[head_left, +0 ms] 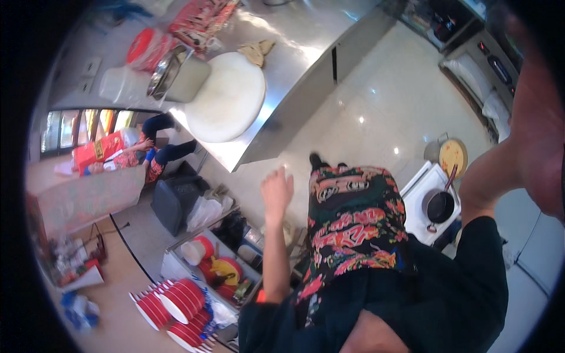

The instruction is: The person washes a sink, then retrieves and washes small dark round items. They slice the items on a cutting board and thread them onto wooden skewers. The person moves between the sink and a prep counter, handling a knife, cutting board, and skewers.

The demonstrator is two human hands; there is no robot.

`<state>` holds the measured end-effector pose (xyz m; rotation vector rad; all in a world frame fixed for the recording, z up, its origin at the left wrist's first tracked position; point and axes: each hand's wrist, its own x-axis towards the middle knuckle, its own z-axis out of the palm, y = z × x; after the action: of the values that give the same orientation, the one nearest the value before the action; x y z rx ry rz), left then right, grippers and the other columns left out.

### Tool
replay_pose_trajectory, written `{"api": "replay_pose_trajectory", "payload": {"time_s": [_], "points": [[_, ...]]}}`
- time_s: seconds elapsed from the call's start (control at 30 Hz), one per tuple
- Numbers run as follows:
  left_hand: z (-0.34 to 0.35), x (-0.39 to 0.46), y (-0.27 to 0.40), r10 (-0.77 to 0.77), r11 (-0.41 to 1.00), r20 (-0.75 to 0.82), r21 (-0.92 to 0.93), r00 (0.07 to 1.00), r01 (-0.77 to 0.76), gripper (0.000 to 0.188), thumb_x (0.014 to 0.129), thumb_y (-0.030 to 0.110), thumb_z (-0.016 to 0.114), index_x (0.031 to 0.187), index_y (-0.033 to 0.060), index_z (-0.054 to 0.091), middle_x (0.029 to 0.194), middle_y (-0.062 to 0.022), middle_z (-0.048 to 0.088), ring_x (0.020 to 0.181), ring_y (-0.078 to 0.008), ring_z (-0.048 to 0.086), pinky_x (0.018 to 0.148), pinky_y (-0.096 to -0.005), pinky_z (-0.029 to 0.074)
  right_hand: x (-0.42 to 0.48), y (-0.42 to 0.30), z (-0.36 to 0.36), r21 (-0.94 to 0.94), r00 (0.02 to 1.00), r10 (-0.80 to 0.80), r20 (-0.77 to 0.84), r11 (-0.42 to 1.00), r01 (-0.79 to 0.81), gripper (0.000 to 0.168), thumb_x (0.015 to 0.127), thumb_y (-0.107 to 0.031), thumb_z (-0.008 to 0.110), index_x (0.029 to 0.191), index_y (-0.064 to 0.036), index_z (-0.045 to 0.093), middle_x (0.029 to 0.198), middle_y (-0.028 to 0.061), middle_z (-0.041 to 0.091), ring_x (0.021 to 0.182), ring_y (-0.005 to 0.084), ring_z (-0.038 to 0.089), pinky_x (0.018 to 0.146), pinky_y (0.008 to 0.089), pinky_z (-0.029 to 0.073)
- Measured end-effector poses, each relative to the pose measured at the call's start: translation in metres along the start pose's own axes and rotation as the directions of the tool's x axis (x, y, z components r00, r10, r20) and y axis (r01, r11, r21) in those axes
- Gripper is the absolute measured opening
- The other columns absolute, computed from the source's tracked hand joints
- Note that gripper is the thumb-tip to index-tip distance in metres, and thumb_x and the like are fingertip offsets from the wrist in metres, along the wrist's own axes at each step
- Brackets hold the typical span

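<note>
My left hand (277,192) is held out over the floor, its fingers apart and with nothing in it. It is nearest the corner of the steel counter (291,73), which bears a round white cutting board (227,99). My right arm is raised close to the camera; its hand (540,132) is blurred and partly cut off at the right rim, so its fingers and any hold cannot be made out. A patterned apron (353,220) hangs over my front. To its right, a dark frying pan (440,206) sits on a white surface beside a pot of yellowish contents (453,155).
Metal containers (165,75) and a tan cloth (256,52) lie by the board. Stacked red striped paper cups (183,300), a bin of dishes (220,264) and a dark container (176,200) stand at left. Another person (154,148) in dark trousers is farther off at left.
</note>
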<state>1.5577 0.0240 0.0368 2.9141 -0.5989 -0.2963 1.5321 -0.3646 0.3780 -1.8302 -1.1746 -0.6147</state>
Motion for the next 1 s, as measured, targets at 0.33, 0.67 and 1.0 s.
{"api": "replay_pose_trajectory", "payload": {"time_s": [0.33, 0.67, 1.0], "points": [[-0.011, 0.293, -0.065, 0.037, 0.993, -0.176, -0.100, 0.984, -0.055, 0.037, 0.085, 0.029, 0.062, 0.112, 0.0043, 0.059, 0.095, -0.0206, 0.064, 0.087, -0.0380, 0.063, 0.074, -0.0464, 0.051, 0.026, 0.152, -0.010, 0.178, 0.988, 0.113, 0.104, 0.975, -0.131, 0.061, 0.095, -0.053, 0.043, 0.128, -0.002, 0.047, 0.105, 0.0145, 0.061, 0.090, 0.0208, 0.060, 0.083, 0.0342, 0.048], [-0.015, 0.489, -0.083, 0.075, 0.996, -0.058, 0.053, 0.995, -0.072, 0.042, 0.081, 0.027, 0.066, 0.114, 0.0018, 0.058, 0.115, -0.0240, 0.057, 0.116, -0.0402, 0.049, 0.096, -0.0489, 0.041, 0.081, 0.291, -0.022, 0.296, 0.970, 0.218, 0.112, 0.924, -0.242, 0.060, 0.097, -0.051, 0.039, 0.133, -0.002, 0.043, 0.105, 0.0139, 0.061, 0.092, 0.0207, 0.059, 0.084, 0.0348, 0.046], [0.071, 0.573, -0.124, -0.025, 0.982, -0.071, 0.185, 0.997, 0.038, 0.062, 0.090, 0.039, 0.048, 0.145, 0.0150, 0.034, 0.148, -0.0221, 0.033, 0.140, -0.0395, 0.022, 0.113, -0.0519, 0.011, 0.038, 0.414, -0.028, 0.656, 0.814, 0.575, -0.084, 0.647, -0.389, 0.060, 0.100, -0.049, 0.034, 0.137, -0.003, 0.038, 0.105, 0.0133, 0.060, 0.094, 0.0205, 0.058, 0.086, 0.0354, 0.045]]}}
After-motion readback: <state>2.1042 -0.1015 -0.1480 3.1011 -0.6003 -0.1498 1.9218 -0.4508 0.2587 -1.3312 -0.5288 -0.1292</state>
